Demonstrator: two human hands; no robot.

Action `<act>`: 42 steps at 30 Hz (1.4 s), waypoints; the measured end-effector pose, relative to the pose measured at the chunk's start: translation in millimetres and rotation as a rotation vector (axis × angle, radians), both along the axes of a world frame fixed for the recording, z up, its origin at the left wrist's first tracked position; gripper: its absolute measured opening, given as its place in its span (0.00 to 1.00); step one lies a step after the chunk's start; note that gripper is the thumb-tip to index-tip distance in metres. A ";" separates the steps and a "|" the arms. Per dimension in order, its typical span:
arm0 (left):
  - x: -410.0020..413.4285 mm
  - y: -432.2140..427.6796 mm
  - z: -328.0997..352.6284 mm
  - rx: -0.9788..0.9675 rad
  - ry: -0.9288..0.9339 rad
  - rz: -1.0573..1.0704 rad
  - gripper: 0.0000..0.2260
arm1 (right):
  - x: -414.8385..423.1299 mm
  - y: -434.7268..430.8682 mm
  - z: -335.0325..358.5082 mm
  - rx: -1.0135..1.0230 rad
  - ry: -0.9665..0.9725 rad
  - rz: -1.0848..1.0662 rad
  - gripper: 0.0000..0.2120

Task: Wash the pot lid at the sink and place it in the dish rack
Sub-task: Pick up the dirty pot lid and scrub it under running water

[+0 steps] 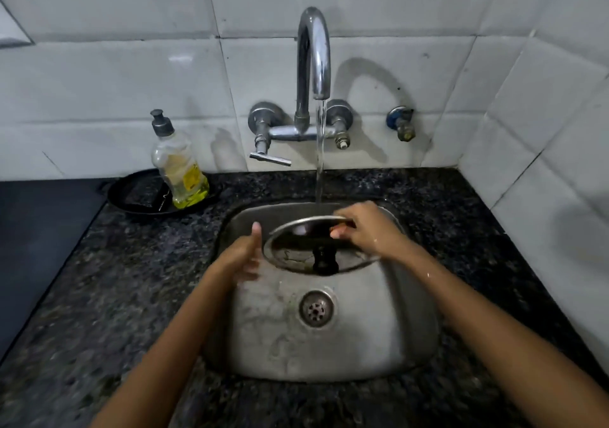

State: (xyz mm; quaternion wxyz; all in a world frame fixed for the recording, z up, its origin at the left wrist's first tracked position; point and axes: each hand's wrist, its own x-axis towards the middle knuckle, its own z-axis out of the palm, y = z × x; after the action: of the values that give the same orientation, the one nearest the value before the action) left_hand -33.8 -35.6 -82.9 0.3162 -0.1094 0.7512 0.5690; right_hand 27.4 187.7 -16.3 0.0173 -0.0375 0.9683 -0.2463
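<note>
Now I'm rinsing: my right hand point(365, 229) pinches the pot lid point(296, 249) rim under the tap stream point(319, 164), left hand point(244, 256) open beside it, next I'll turn it.

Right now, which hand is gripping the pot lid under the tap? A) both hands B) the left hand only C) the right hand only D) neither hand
C: the right hand pinches the far rim of the pot lid below the running tap, while the left hand is open beside it, blurred.
</note>
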 end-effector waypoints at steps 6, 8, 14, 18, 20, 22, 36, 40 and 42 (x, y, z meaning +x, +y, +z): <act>-19.4 37.9 73.3 -0.146 0.804 -0.500 0.14 | -57.0 -9.2 22.0 -0.222 -0.134 0.091 0.12; -23.7 41.4 79.8 -0.156 0.905 -0.458 0.17 | -62.2 -6.3 28.0 -0.323 -0.171 0.076 0.14; -16.2 7.0 57.4 0.270 0.593 -0.099 0.09 | -48.3 42.0 -0.9 -0.909 -0.165 -0.207 0.09; -19.9 35.0 68.8 -0.134 0.784 -0.512 0.06 | -62.5 10.5 17.2 -0.475 -0.108 0.001 0.08; -19.6 49.7 73.2 -0.236 0.881 -0.514 0.06 | -68.1 -5.4 26.9 -0.329 -0.100 0.083 0.07; -16.7 48.3 71.6 -0.131 0.884 -0.393 0.11 | -68.0 -0.1 29.1 -0.374 -0.096 0.024 0.14; -3.4 38.3 71.5 -0.039 0.810 -0.174 0.06 | -69.2 2.2 28.1 -0.421 0.039 -0.087 0.18; 5.8 14.5 68.9 0.361 0.553 -0.020 0.03 | -57.4 37.0 -4.5 -0.610 -0.033 -0.271 0.25; 0.8 17.3 75.3 0.210 0.580 -0.195 0.04 | -57.0 29.6 -6.3 -0.621 0.022 -0.247 0.24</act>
State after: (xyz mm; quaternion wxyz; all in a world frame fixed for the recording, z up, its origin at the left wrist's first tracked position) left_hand -33.1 -18.3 -7.6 0.1517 0.1630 0.7540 0.6179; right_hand -29.6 217.3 -22.6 -0.0354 0.0742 0.8445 -0.5293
